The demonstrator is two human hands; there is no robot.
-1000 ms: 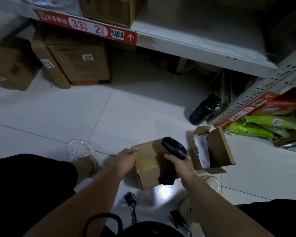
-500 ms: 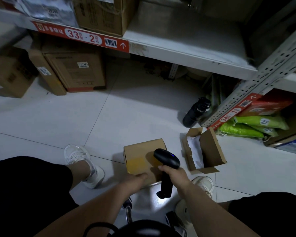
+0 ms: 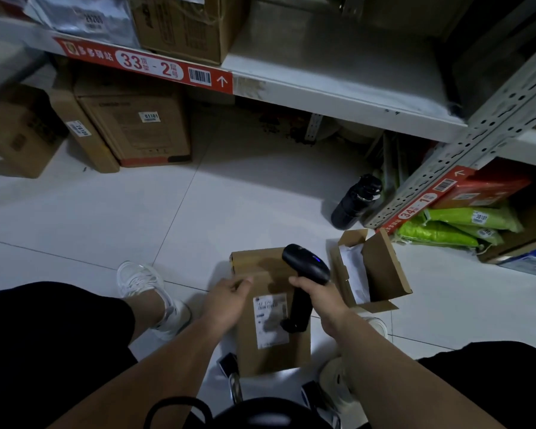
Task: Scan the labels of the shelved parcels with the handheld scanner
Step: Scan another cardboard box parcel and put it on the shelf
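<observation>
Inspector: The right hand [image 3: 317, 297] is wrapped round the black handheld scanner [image 3: 304, 275]. The left hand [image 3: 226, 300] rests with relaxed fingers on the brown cardboard parcel [image 3: 273, 351], which lies on the white tiled floor [image 3: 229, 205] between the feet.

Assessor: Risk?

Inspector: The scanner's handle overlaps the white shipping label [image 3: 270, 320]. In my judgement a misread is likely unless the head tilts onto the barcode.

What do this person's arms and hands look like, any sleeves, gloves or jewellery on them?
Both forearms are bare up to the frame edge: no sleeves in view. The left hand and right hand wear no gloves, and no rings, watch or wristband can be seen. Dark shorts and white sneakers complete the outfit.
</observation>
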